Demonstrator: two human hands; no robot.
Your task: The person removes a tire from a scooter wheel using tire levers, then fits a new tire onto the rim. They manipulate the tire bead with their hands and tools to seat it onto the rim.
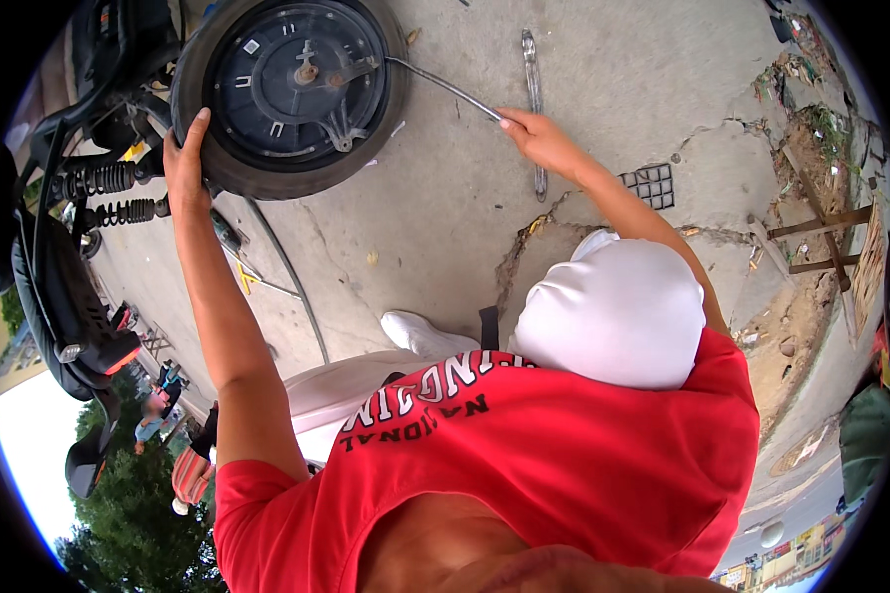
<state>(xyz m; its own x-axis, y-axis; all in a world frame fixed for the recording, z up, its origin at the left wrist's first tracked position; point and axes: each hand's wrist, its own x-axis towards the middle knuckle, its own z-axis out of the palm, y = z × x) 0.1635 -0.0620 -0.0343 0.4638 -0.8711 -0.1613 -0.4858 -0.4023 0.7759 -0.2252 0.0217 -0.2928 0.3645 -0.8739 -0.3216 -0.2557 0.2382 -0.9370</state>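
Note:
A wheel with a black tyre (391, 124) and a dark hub with a central axle stands out at the upper left, beside a scooter or motorcycle. My left hand (188, 163) grips the tyre's near left edge, thumb lying along its sidewall; the other fingers are partly hidden. In my right hand (539, 138), fingers closed, is the near end of a long, thin, curved metal tyre lever (450, 87). Its far tip meets the wheel's right side, near the rim. A second tyre lever (533, 74) lies on the concrete just beyond my right hand.
The scooter's shock absorbers (104, 178) and seat (49, 316) stand along the left. A hose (292, 272) and a green power tool (225, 232) lie near my left forearm. A drain grate (651, 186) and cracked concrete are at right, with a wooden frame (826, 227) farther out.

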